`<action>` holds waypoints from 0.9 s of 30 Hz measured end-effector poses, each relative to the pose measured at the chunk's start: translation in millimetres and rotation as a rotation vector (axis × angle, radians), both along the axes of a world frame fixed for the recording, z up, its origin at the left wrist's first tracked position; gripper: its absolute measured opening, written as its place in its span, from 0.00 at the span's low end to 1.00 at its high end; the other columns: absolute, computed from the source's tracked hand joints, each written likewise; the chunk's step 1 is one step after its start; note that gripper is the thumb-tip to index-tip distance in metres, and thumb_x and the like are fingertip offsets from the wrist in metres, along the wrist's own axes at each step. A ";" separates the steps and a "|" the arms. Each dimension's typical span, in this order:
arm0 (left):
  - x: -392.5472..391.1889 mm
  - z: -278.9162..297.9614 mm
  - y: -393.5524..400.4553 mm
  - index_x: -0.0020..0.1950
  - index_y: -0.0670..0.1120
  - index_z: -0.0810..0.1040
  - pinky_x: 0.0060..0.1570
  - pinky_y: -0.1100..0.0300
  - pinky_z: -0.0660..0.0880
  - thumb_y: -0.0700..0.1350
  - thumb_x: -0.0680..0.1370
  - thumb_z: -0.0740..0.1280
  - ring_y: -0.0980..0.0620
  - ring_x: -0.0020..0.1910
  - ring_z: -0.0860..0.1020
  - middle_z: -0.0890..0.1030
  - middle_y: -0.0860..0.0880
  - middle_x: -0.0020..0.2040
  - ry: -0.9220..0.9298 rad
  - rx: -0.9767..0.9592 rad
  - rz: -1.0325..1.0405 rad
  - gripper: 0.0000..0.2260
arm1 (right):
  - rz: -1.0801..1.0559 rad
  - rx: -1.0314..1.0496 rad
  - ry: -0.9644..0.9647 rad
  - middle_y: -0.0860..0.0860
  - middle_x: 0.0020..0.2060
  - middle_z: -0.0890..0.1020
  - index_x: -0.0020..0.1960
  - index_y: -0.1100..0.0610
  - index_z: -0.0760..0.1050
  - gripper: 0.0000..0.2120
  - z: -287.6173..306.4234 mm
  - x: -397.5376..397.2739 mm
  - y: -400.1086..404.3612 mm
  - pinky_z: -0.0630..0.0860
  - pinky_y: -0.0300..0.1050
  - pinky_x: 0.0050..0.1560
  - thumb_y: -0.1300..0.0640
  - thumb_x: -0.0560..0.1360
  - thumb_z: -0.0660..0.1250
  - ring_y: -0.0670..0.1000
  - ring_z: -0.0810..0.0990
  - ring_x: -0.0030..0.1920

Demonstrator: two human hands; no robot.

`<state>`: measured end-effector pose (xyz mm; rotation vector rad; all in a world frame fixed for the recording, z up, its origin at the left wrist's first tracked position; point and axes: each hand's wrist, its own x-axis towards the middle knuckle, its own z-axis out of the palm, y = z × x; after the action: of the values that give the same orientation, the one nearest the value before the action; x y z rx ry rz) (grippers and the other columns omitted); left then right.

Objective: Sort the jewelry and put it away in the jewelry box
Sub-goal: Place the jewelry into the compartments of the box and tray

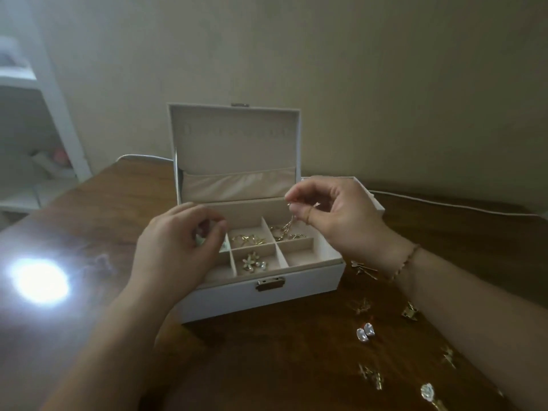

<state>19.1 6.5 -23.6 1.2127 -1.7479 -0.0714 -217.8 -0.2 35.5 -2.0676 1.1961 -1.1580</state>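
A white jewelry box [237,295] stands open on the wooden table, lid upright, with beige compartments inside. My right hand [335,215] pinches a gold chain [289,225] that hangs down into the back right compartment, where more gold pieces lie. My left hand [175,244] hovers over the box's left side, fingers curled around something small and pale that I cannot make out. Gold rings [249,240] fill the back middle compartment. Flower-shaped earrings [252,262] lie in the front middle one. The front right compartment [299,253] looks empty.
Loose jewelry is scattered on the table to the right of the box: pearl-like earrings [364,332], gold pieces [410,311] and a crystal piece [428,391]. A bright glare [40,281] sits on the table at left. A white cable [444,204] runs behind the box. White shelves [32,120] stand at far left.
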 end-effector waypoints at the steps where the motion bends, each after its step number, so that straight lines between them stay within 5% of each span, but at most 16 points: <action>1: 0.4 -0.1 -0.5 0.45 0.50 0.85 0.37 0.47 0.77 0.51 0.75 0.67 0.50 0.35 0.77 0.79 0.55 0.37 0.006 -0.010 0.003 0.09 | 0.005 -0.002 0.007 0.50 0.40 0.84 0.48 0.56 0.83 0.05 -2.2 2.5 -3.0 0.80 0.37 0.44 0.65 0.74 0.71 0.48 0.82 0.42; 6: 2.1 0.7 -1.9 0.46 0.50 0.85 0.36 0.47 0.77 0.50 0.76 0.67 0.51 0.35 0.76 0.78 0.55 0.37 0.013 -0.021 -0.004 0.08 | 0.090 0.117 0.280 0.47 0.40 0.84 0.48 0.54 0.83 0.05 -15.0 15.6 -8.3 0.78 0.34 0.44 0.61 0.74 0.72 0.43 0.81 0.42; 14: 1.3 1.1 -0.7 0.44 0.50 0.84 0.39 0.49 0.77 0.50 0.75 0.66 0.51 0.36 0.75 0.78 0.55 0.36 0.051 0.008 0.012 0.08 | 0.073 0.209 0.203 0.53 0.40 0.85 0.46 0.55 0.83 0.04 -25.3 38.6 -9.3 0.80 0.39 0.41 0.59 0.71 0.75 0.48 0.82 0.38; 18: 1.5 1.3 0.0 0.45 0.49 0.84 0.39 0.48 0.77 0.50 0.75 0.67 0.50 0.37 0.76 0.79 0.55 0.37 0.056 0.008 -0.003 0.08 | 0.081 0.295 0.382 0.46 0.37 0.85 0.43 0.53 0.84 0.02 -31.1 30.1 -12.2 0.75 0.29 0.38 0.58 0.71 0.75 0.38 0.81 0.37; 23: 1.5 0.6 -0.3 0.45 0.50 0.84 0.39 0.48 0.78 0.51 0.75 0.66 0.50 0.37 0.76 0.79 0.55 0.37 0.044 0.013 -0.007 0.09 | 0.047 0.299 0.542 0.44 0.39 0.84 0.46 0.51 0.84 0.03 -29.0 19.3 -16.3 0.79 0.35 0.45 0.57 0.74 0.72 0.40 0.82 0.41; 27: 2.4 -0.7 -0.5 0.46 0.50 0.84 0.39 0.46 0.78 0.49 0.77 0.68 0.50 0.37 0.76 0.79 0.55 0.37 0.025 0.006 -0.016 0.06 | -0.048 0.159 0.383 0.46 0.40 0.85 0.48 0.53 0.83 0.05 -13.0 -3.0 -12.2 0.76 0.30 0.43 0.60 0.76 0.69 0.40 0.82 0.42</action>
<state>21.6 6.0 -24.3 1.1979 -1.7370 -0.1003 -220.8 -12.4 22.5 -2.2069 1.4654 -0.6747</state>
